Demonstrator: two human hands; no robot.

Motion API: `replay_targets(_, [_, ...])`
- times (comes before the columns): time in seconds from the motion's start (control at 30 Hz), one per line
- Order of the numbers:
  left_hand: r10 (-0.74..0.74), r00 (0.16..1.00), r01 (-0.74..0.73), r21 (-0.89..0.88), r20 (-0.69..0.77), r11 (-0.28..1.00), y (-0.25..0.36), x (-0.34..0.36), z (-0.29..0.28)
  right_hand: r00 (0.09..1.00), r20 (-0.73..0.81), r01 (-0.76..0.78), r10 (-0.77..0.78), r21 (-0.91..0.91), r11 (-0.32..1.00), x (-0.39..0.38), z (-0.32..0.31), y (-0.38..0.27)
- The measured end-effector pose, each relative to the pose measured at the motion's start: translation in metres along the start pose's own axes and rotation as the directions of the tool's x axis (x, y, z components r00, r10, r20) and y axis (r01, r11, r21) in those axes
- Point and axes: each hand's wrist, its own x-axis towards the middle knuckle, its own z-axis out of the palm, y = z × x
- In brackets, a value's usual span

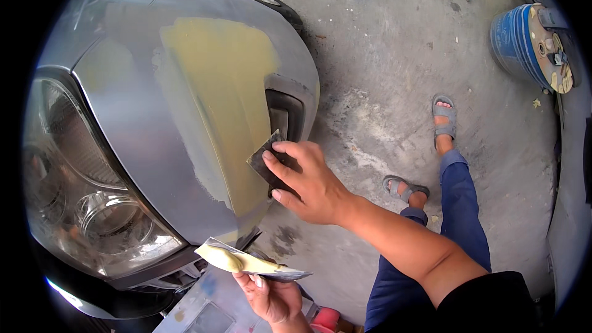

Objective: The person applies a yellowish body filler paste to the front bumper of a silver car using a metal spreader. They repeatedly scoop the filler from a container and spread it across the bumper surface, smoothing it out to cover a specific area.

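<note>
My right hand [308, 182] grips a dark, flat spreader [262, 163] between thumb and fingers, its edge against the lower part of a car bumper [151, 148]. Yellow body filler [213, 68] covers a broad patch of the grey bumper, thinning to smears at the left border. Below, my left hand [271, 299] pinches a thin metal putty plate [302, 274] from underneath. A thick lump of yellow filler [222, 259] lies on that plate. Part of the left hand's fingers is hidden beneath it.
A clear headlight [111, 216] is on the left, beside the bumper. The dark recess [285, 114] in the bumper lies just above my right hand. A blue drum [518, 40] with cluttered top stands at far right. My sandalled feet are on the stained concrete floor [370, 74].
</note>
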Motion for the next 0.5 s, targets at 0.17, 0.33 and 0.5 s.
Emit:
replay_targets(0.17, [0.021, 1.000, -0.021, 0.044, -0.013, 0.999, -0.010, -0.015, -0.045, 0.999, -0.036, 0.023, -0.024, -0.039, 0.999, -0.032, 0.035, 0.005])
replay_targets(0.33, [0.012, 1.000, -0.012, 0.032, -0.009, 0.999, -0.019, -0.022, -0.076, 0.996, -0.074, 0.046, -0.050, -0.055, 0.997, -0.059, 0.067, 0.016])
replay_targets(0.5, [0.046, 0.999, -0.048, 0.060, 0.027, 0.997, -0.024, -0.023, -0.102, 0.999, -0.025, 0.018, -0.020, -0.064, 0.998, -0.088, 0.092, 0.021])
